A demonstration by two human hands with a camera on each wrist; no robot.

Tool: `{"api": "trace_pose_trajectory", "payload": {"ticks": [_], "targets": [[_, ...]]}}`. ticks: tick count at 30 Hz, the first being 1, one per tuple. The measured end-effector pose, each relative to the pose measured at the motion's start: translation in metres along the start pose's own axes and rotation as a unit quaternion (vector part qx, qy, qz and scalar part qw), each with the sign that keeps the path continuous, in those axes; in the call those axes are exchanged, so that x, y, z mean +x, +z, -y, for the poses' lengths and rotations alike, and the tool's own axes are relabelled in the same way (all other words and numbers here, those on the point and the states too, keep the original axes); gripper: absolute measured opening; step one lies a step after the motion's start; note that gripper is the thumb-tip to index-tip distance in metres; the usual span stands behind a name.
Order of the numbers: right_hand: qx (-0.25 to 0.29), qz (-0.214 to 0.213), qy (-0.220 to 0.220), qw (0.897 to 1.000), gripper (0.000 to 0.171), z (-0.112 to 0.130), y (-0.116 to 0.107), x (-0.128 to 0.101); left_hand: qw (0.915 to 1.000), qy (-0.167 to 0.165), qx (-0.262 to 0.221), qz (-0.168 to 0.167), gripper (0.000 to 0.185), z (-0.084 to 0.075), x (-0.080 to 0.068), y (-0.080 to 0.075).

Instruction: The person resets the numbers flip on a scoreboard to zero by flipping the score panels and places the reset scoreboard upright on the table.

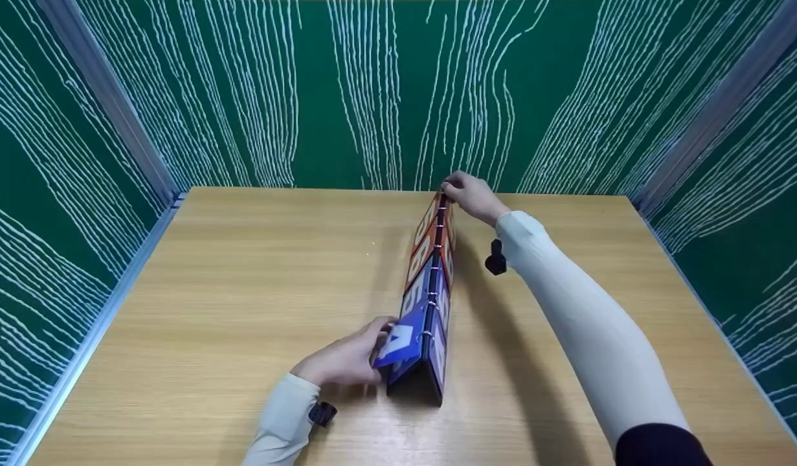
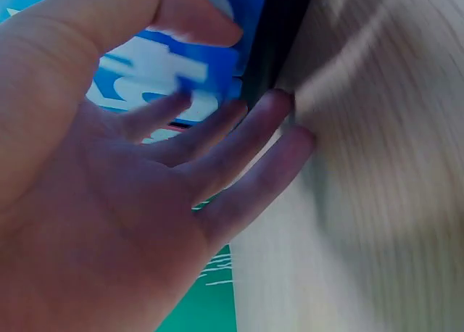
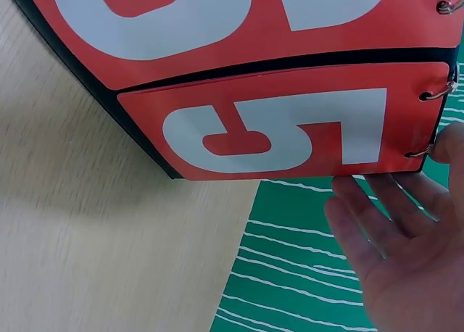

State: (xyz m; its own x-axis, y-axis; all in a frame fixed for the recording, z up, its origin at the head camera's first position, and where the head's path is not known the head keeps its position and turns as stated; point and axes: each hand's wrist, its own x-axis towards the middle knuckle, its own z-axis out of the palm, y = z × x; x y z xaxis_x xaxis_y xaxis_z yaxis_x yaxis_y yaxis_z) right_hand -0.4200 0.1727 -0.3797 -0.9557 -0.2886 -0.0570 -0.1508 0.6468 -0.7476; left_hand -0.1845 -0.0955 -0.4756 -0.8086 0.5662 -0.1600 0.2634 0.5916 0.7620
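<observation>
Head view: one tented scoreboard stands mid-table, its left face carrying two red stacks and two blue stacks, the nearest with one card lifted. Left hand has fingers spread at that card, contact unclear; right hand, arm extended, pinches the scoreboard's far top end.
</observation>
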Motion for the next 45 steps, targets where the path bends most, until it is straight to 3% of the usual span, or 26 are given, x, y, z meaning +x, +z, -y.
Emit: {"api": "trace_pose_trajectory", "payload": {"ticks": [5, 11, 16, 20, 23, 30, 37, 45], "targets": [[0.000, -0.006, -0.004, 1.000, 0.043, -0.004, 0.003, 0.001, 0.9998, 0.011, -0.003, -0.018, 0.102, 0.005, 0.001, 0.000], [0.009, -0.014, 0.001, 1.000, 0.048, -0.007, 0.004, 0.003, 0.9964, 0.024, -0.081, -0.002, 0.101, 0.009, 0.000, -0.007], [0.014, -0.014, -0.003, 1.000, 0.048, -0.006, 0.002, 0.004, 0.9928, 0.003, -0.120, 0.008, 0.104, 0.011, -0.002, -0.017], [0.008, -0.016, -0.001, 1.000, 0.047, -0.006, 0.000, 0.003, 0.9913, -0.017, -0.130, 0.013, 0.083, 0.012, -0.001, -0.021], [0.001, -0.014, 0.003, 1.000, 0.047, -0.004, -0.001, 0.003, 0.9902, -0.027, -0.137, -0.004, 0.066, 0.011, 0.001, -0.021], [-0.002, -0.015, -0.004, 1.000, 0.048, -0.006, 0.002, 0.003, 0.9852, -0.040, -0.146, -0.080, 0.043, 0.007, 0.007, -0.012], [0.031, -0.009, 0.002, 0.999, 0.046, -0.011, 0.002, 0.002, 0.9877, -0.034, -0.115, -0.100, 0.038, 0.005, 0.008, -0.006], [0.025, -0.001, 0.001, 1.000, 0.046, -0.009, -0.002, 0.007, 0.9833, -0.066, -0.083, -0.148, 0.036, 0.004, 0.008, -0.012]]}}
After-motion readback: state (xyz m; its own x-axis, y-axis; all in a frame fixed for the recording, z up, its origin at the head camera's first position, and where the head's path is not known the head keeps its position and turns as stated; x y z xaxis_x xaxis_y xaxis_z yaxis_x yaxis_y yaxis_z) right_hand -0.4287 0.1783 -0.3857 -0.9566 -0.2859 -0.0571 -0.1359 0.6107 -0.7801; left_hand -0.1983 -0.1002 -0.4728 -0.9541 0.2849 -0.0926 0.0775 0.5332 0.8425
